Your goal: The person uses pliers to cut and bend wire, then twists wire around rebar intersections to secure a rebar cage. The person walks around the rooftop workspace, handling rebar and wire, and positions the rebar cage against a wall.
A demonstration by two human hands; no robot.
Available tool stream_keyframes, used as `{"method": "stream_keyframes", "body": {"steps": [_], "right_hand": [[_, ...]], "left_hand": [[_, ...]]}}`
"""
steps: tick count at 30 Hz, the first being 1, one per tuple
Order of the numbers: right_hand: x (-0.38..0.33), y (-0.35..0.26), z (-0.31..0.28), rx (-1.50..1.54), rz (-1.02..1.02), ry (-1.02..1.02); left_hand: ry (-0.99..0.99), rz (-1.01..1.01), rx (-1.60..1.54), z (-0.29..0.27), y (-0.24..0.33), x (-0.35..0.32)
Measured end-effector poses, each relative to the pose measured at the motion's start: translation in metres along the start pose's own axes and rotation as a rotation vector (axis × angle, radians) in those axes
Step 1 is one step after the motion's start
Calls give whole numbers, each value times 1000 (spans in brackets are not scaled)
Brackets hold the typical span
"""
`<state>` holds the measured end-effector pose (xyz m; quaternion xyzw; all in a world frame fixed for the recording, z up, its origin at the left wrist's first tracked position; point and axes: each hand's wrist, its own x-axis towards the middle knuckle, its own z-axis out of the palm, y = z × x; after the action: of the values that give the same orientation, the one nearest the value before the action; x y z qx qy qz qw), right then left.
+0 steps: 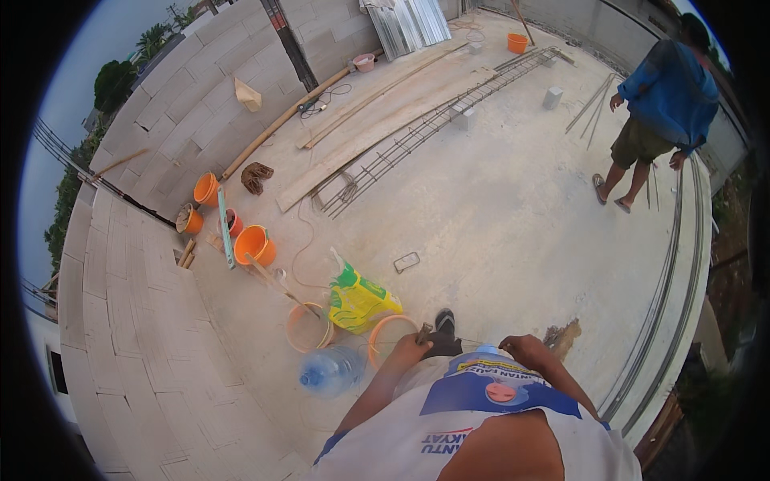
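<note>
My left hand [411, 350] is closed in front of my waist, with a small brownish tool [424, 332] sticking up from it; its kind is unclear. A thin line, wire or string [473, 345], runs across from there to my right hand [525, 351], whose fingers are pinched on its other end. Just left of my left hand are an orange-rimmed bucket [374, 353] and a large clear blue water bottle [330, 372] lying down. Beyond them stands a yellow and green sack [359, 301].
Another bucket [310, 327] holds a long-handled tool. More orange buckets [255, 245] and a turquoise level [225, 228] stand by the block wall [132, 313]. A rebar cage [417, 136] and planks lie farther off. At right, a person in blue [670, 96] stands near long bars [670, 264].
</note>
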<state>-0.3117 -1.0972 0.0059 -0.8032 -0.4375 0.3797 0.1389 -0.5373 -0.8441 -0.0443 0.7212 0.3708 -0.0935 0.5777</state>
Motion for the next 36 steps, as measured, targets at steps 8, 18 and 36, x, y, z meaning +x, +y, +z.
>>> {"method": "stream_keyframes", "body": {"steps": [8,18,36], "right_hand": [[117,31,-134,167,185,107],[353,102,-303,286,60,276],[693,59,-510,432,48,-169]], "left_hand": [[-120,83,187,-65,147,169],[159,-116,228,-112,190,361],[921,-581,-363,-179,174,495]]}}
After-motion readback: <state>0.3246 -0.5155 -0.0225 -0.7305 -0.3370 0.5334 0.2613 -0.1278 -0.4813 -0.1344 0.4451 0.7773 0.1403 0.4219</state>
